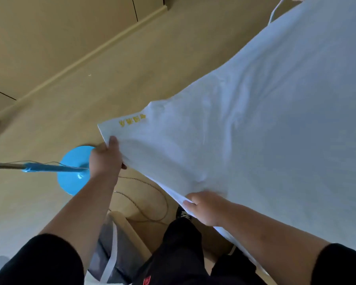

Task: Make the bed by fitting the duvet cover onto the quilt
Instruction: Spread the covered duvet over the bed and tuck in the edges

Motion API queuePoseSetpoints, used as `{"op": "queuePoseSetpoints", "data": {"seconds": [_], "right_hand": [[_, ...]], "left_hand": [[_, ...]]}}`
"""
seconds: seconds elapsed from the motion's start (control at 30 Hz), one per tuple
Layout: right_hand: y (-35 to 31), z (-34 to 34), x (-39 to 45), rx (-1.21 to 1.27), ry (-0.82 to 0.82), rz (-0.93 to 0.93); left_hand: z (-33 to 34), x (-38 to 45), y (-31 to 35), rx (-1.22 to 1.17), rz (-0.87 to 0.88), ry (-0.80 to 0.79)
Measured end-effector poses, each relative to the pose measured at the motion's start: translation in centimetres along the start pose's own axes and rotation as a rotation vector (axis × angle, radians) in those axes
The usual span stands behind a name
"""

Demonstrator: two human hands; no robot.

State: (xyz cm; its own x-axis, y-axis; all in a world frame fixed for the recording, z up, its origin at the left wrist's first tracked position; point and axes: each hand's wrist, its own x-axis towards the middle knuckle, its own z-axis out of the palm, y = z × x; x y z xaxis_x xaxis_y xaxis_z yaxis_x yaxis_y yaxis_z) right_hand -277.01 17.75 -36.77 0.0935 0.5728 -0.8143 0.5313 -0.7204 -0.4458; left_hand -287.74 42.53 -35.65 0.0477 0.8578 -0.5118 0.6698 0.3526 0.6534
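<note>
While I look down, my left hand (106,157) pinches the white duvet cover (245,124) near its yellow-marked corner; my right hand (203,207) grips the same edge nearer me; the cloth spreads up and rightward beyond both.

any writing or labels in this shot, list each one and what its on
Yellow marks on the white duvet cover, near the corner gripped by the left hand: about four characters, seen upside down and too blurred to read.
Red patch on the black trousers at the bottom edge: cut off by the frame, unreadable.
White mark on the black shoe: too small to read.
Nothing else carries text.
</note>
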Motion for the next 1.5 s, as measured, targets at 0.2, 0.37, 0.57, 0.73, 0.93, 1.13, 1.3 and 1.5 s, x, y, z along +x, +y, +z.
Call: {"op": "queuePoseSetpoints", "data": {"seconds": [0.2, 0.37, 0.57, 0.73, 0.93, 1.13, 1.3, 1.5], "right_hand": [[4.1, -1.5, 1.5, -0.107, 0.044, 0.118], [4.2, -5.1, 0.6, -0.073, 0.026, 0.145], [3.6, -10.0, -1.4, 0.033, 0.085, 0.135], [4.3, -15.2, -1.3, 0.041, 0.187, 0.121], [6.2, -26.2, 1.5, 0.001, 0.279, 0.127], [3.0, -38.4, 4.3, -0.074, 0.316, 0.098], [-1.4, -45.3, 10.0, -0.117, 0.319, 0.097], [-5.4, -54.1, 18.8, -0.092, 0.294, 0.183]], "left_hand": [[1.9, 3.6, 0.5, 0.165, 0.038, -0.164], [1.4, 3.3, 1.6, 0.276, 0.12, -0.264], [1.7, 0.7, 4.5, 0.438, 0.234, -0.428], [5.4, -1.5, 9.9, 0.6, 0.336, -0.631], [9.2, 1.3, 21.5, 0.574, 0.432, -0.548], [10.2, 6.4, 29.7, 0.592, 0.467, -0.668], [10.5, 13.6, 34.7, 0.612, 0.5, -0.568], [10.6, 27.4, 42.3, 0.737, 0.54, -0.666]]}}
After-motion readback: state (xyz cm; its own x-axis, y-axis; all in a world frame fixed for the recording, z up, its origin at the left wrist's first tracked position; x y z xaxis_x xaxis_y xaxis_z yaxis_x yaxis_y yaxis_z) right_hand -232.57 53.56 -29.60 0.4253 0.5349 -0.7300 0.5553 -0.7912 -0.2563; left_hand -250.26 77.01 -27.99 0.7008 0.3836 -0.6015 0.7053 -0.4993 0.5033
